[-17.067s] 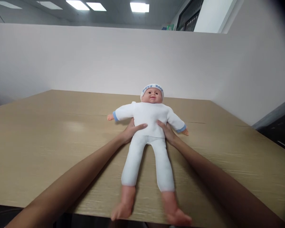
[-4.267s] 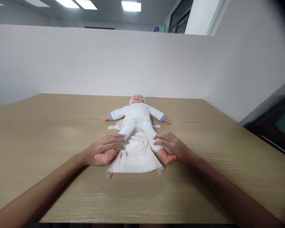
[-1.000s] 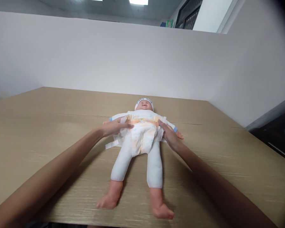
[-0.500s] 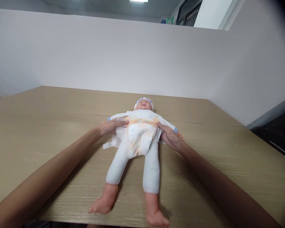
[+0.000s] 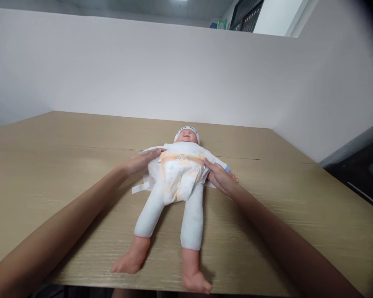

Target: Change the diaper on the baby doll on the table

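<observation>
A baby doll (image 5: 187, 147) in a white suit and a printed white cap lies on its back, feet toward me. Over its hips is a white diaper (image 5: 180, 178) with an orange waistband. My left hand (image 5: 140, 162) lies by the diaper's left upper edge, fingers stretched out and close together over the doll's sleeve. On the other side, my right hand (image 5: 220, 178) grips the diaper's edge, thumb on the front and the other fingers partly hidden beneath. A white fastening tab (image 5: 141, 188) sticks out at the left below my left hand.
The doll rests on a wide wooden table (image 5: 65, 198), its feet near the front edge. A white wall (image 5: 143, 70) rises behind the table. At the right edge stands a dark object (image 5: 357, 159).
My left hand has shifted slightly left, its thumb no longer over the waistband's end. My right hand keeps its place at the diaper. The doll appears slightly farther left in view.
</observation>
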Action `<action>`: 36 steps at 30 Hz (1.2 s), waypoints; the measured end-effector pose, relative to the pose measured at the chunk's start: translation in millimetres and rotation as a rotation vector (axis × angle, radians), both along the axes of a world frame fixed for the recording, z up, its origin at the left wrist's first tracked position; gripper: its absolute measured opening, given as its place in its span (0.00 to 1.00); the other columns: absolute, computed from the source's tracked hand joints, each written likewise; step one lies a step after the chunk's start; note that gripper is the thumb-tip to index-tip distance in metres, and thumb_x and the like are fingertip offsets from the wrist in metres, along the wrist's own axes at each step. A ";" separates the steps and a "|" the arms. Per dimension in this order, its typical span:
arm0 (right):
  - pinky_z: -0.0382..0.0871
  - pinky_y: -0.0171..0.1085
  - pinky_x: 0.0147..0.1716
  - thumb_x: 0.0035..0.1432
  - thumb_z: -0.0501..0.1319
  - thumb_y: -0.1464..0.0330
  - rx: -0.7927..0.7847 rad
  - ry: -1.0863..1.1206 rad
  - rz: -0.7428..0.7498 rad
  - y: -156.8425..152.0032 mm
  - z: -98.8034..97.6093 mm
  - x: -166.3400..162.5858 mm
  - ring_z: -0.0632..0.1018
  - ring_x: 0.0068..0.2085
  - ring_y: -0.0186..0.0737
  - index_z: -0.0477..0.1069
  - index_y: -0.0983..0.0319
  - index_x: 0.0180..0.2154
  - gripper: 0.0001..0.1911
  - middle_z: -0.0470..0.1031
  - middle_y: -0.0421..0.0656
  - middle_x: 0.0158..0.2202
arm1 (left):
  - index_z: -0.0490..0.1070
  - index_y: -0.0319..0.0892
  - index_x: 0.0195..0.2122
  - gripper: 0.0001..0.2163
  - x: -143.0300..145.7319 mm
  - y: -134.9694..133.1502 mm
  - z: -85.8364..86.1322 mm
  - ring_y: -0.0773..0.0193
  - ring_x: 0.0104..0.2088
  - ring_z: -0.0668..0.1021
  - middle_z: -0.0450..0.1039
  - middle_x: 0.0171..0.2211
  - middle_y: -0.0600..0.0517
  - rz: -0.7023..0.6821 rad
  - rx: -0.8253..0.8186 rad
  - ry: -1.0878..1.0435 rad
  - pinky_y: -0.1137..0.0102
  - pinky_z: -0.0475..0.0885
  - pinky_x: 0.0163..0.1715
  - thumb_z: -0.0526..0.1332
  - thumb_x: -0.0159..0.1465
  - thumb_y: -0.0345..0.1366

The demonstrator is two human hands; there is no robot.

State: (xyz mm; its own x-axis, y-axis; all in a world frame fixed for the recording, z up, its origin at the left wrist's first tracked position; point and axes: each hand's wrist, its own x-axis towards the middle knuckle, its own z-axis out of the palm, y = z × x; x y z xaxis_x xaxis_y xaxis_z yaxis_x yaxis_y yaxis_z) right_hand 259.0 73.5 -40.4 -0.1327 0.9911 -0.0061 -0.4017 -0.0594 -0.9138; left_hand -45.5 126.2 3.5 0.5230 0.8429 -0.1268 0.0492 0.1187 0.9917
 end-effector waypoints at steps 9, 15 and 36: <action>0.78 0.45 0.52 0.54 0.71 0.48 0.066 -0.209 -0.053 -3.5 4.5 -0.3 0.81 0.52 0.50 0.77 0.57 0.44 0.24 0.83 0.45 0.44 | 0.74 0.45 0.52 0.15 66.6 -42.3 65.9 0.51 0.57 0.73 0.76 0.55 0.46 0.011 1.101 0.517 0.57 0.65 0.60 0.56 0.73 0.47; 0.74 0.45 0.40 0.64 0.65 0.52 0.347 -0.862 -0.285 -32.6 14.1 29.6 0.80 0.36 0.47 0.76 0.56 0.39 0.15 0.80 0.43 0.33 | 0.78 0.47 0.46 0.14 111.4 -49.1 50.0 0.49 0.51 0.72 0.81 0.46 0.51 -0.240 1.148 0.730 0.54 0.62 0.54 0.60 0.70 0.49; 0.52 0.39 0.32 0.58 0.66 0.53 0.169 -1.220 -0.057 -48.2 6.4 44.2 0.66 0.27 0.38 0.65 0.58 0.21 0.22 0.67 0.37 0.20 | 0.73 0.49 0.58 0.31 122.0 -56.2 36.6 0.39 0.54 0.69 0.79 0.55 0.47 -0.229 1.176 0.901 0.50 0.59 0.53 0.71 0.55 0.54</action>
State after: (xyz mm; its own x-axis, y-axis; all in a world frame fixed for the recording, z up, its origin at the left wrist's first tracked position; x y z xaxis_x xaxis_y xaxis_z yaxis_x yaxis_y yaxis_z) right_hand 303.2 25.3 -34.1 -0.0864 0.9957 0.0335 0.7217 0.0857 -0.6869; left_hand 76.5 70.1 40.1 0.7715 0.6026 0.2039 0.5861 -0.7979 0.1405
